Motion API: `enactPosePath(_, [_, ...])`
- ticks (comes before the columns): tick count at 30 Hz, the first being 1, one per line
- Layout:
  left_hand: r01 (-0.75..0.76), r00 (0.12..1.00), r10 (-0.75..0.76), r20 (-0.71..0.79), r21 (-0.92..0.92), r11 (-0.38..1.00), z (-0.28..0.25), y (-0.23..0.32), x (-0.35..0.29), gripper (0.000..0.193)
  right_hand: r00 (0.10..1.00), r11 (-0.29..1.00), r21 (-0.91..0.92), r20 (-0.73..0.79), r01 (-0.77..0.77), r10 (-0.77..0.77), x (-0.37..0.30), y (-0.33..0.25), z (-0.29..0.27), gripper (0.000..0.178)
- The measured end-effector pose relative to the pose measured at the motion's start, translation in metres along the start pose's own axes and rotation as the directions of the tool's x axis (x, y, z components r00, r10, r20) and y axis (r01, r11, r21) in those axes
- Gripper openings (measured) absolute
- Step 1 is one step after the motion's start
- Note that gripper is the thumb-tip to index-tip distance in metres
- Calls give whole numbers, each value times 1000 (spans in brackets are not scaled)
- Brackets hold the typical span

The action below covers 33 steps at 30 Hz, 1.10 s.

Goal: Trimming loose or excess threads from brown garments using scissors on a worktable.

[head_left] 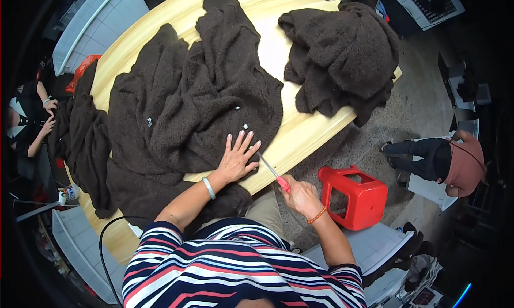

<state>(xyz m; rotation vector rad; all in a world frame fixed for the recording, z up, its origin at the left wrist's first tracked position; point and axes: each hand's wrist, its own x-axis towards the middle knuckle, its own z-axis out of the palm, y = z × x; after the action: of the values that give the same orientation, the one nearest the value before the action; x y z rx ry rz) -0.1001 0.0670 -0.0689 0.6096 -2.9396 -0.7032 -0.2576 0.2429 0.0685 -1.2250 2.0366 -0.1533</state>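
My left hand [235,161] lies spread on a dark brown fleecy garment [176,107], pressing the cloth near the table's front edge. Several small shiny silvery pieces [245,126] dot the fabric, one right by my fingertips. My right hand [303,196] is closed around the red handle of a screwdriver-like tool [270,169]. Its thin metal shaft points up and left, the tip reaching the cloth beside my left index finger. Exactly what the tip touches is too small to make out.
A second brown fleecy pile [342,56] sits at the table's right end. The pale wooden table [300,142] curves away to the left. A red plastic stool [367,198] stands on the floor at right. One person [35,118] handles brown cloth at far left; another [455,161] is at far right.
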Motion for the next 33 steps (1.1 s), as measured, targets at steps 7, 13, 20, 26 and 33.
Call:
enactPosePath(7, [34,999,-34,5,57,998,5,0,-4,74,986,994,-88,152,-57,70,-22,3,12,28])
enactPosePath(13, [41,998,-45,40,100,994,6,2,-4,76,998,1000,10,-54,-11,11,30,-22,0,24])
enactPosePath(20, [70,997,-72,11,123,990,8,1,-4,70,974,997,-61,217,-56,68,-32,5,27,27])
enactPosePath(26, [36,998,-28,-57,158,987,-7,4,-4,65,998,994,99,53,-48,43,-23,6,35,28])
enactPosePath(33, [9,989,0,-149,60,998,-59,59,100,37,958,988,138,-265,-70,105,-34,43,27,28])
